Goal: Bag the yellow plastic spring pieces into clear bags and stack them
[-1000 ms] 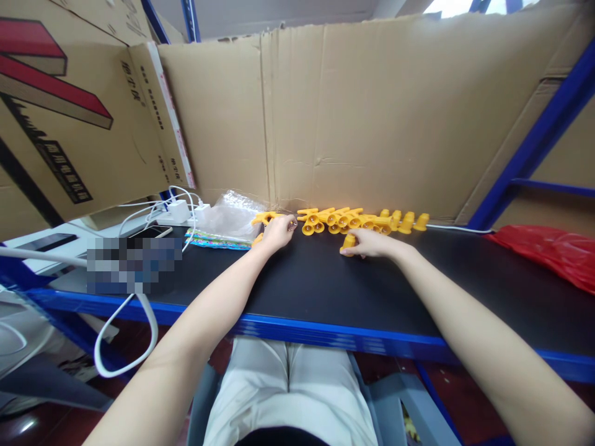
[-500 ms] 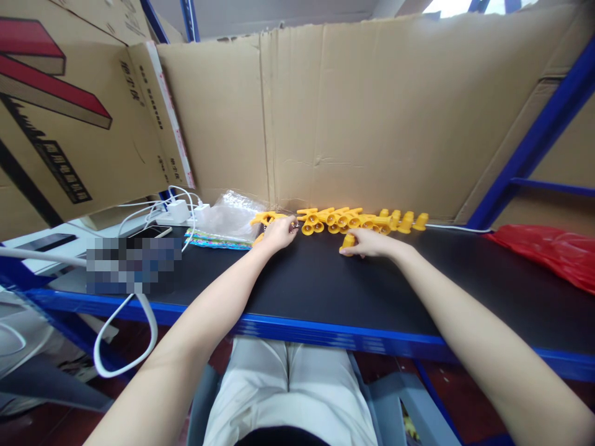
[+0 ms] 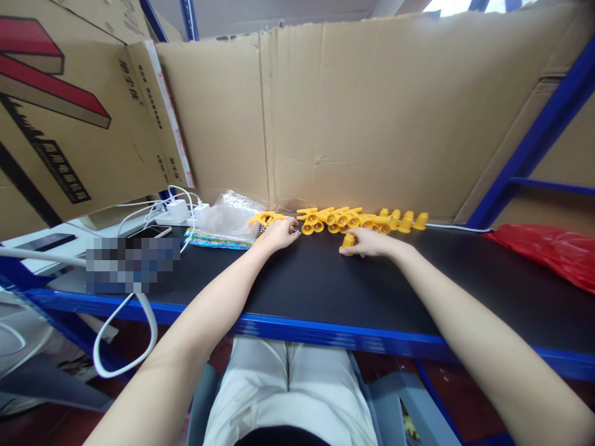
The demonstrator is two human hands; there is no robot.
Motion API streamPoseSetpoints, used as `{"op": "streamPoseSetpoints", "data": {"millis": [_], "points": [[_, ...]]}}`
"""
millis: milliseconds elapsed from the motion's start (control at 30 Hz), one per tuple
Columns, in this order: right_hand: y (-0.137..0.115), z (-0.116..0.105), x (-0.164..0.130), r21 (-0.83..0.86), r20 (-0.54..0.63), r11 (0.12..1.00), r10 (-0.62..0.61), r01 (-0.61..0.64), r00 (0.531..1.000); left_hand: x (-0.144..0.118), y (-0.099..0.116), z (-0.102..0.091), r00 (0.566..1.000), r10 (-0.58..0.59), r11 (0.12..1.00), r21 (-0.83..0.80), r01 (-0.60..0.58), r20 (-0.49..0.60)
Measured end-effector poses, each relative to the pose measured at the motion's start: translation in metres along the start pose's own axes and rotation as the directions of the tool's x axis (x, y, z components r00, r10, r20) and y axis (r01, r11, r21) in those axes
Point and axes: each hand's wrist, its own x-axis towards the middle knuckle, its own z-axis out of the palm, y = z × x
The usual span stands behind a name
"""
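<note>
Presently, one small yellow plastic cup-shaped piece (image 3: 348, 241) is at the black tabletop (image 3: 316, 285), centre-right, held between the thumb and fingers of the right hand (image 3: 369, 243). The piece looks roughly upright; whether its base bears on the surface cannot be determined. Risk: an uneven pinch on what appears a tapered wall could let it slip or tip.

The left hand (image 3: 282, 233) has its fingers curled narrowly at some small dark, shiny bits (image 3: 294, 230); whether it grips them or merely touches them cannot be confirmed. Judged by their size, such bits could scatter if the fingers parted carelessly.

Immediately behind the left hand lies a cluster of yellow plastic pieces (image 3: 267, 218), which a backward brush of the knuckles could disturb.

Beyond the right hand, yellow plastic funnel-shaped pieces (image 3: 344, 221) lie close-packed, mouths forward. Being round, they could roll if knocked.

Further right stand yellow plastic cones (image 3: 406, 221), liable to topple should the wrist swing back.

Outermost left, a thick white cable (image 3: 151, 347) loops below the blue metal front edge (image 3: 325, 331); a snagged forearm could pull on it. A crumpled red plastic bag (image 3: 548, 254) rests well apart, far right.
</note>
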Motion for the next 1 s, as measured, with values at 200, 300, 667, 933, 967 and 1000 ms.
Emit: {"op": "streamPoseSetpoints", "data": {"millis": [200, 300, 667, 933, 967, 1000], "points": [[0.0, 0.0, 0.0, -0.014, -0.002, 1.0, -0.006, 0.006, 1.0, 0.002, -0.006, -0.002, 0.999, 0.033, 0.998, -0.047, -0.032, 0.038], [0.003, 0.001, 0.001, -0.014, -0.003, 1.0, -0.02, 0.02, 1.0, 0.002, -0.006, -0.004, 0.998, 0.044, 0.999, -0.023, -0.043, 0.039], [0.002, 0.0, 0.001, -0.021, 0.0, 1.0, 0.001, -0.001, 1.0, -0.001, 0.0, -0.011, 0.975, -0.224, 0.964, 0.142, 0.224, -0.016], [-0.005, 0.001, -0.001, -0.024, -0.01, 1.0, 0.004, -0.004, 1.0, 0.003, 0.012, 0.011, 0.99, -0.121, 0.99, -0.066, 0.126, 0.068], [-0.006, 0.001, -0.001, -0.041, -0.02, 0.999, -0.001, 0.0, 1.0, 0.003, 0.012, 0.011, 0.991, -0.115, 0.99, -0.073, 0.12, 0.074], [-0.008, 0.001, -0.002, -0.062, -0.035, 0.998, -0.007, 0.005, 0.999, 0.004, 0.012, 0.01, 0.991, -0.111, 0.991, -0.07, 0.117, 0.074]]}}
